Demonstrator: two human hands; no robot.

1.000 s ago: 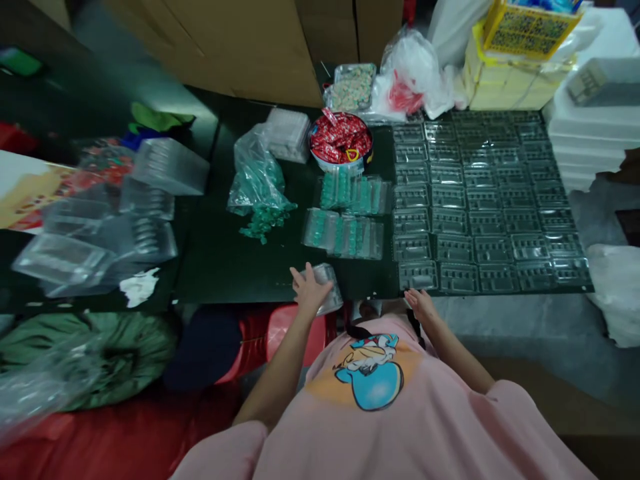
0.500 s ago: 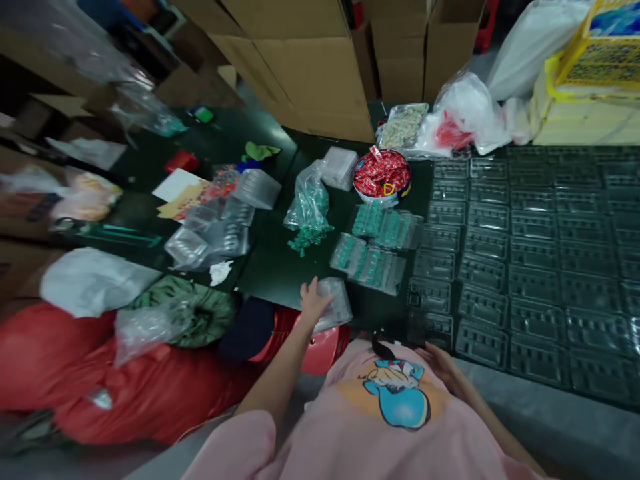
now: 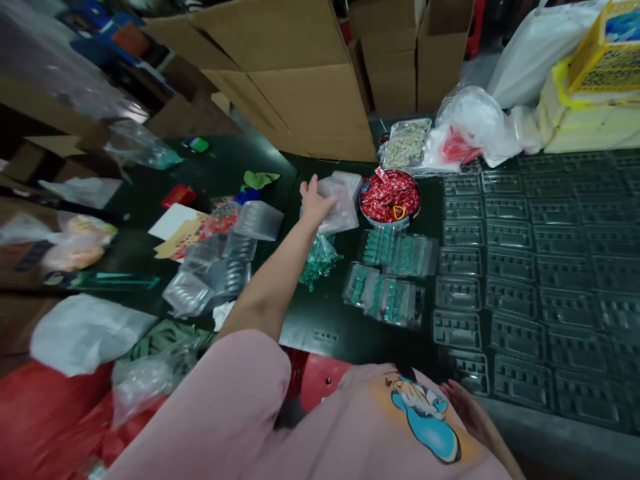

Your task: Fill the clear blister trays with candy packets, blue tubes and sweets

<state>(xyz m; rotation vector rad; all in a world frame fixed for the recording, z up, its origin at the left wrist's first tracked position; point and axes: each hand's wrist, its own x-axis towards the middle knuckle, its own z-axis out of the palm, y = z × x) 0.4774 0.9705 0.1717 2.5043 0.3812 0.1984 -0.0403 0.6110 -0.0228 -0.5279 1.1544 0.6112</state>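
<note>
My left hand [image 3: 316, 201] is stretched far across the table, its fingers closed on a stack of clear plastic trays [image 3: 344, 208]. Behind that stack is another clear tray stack [image 3: 351, 181], partly hidden. Small green pieces [image 3: 320, 260] in a clear bag lie just below my left hand. My right hand [image 3: 467, 410] is low at the table's front edge, beside my shirt, fingers stretched out and holding nothing visible. To the right of the green pieces lie clear trays filled with green pieces [image 3: 387, 297].
A round tin of red packets [image 3: 391, 197] stands right of the held stack. Rows of clear trays [image 3: 520, 300] cover the table's right side. More tray stacks [image 3: 220, 267] lie at left. A large cardboard box [image 3: 300, 87] stands behind, and red bundles [image 3: 45, 413] are at lower left.
My left hand has carried the tray stack from the table's front edge up and away, beside the other stack. My right hand stays by the edge; the camera view has shifted.
</note>
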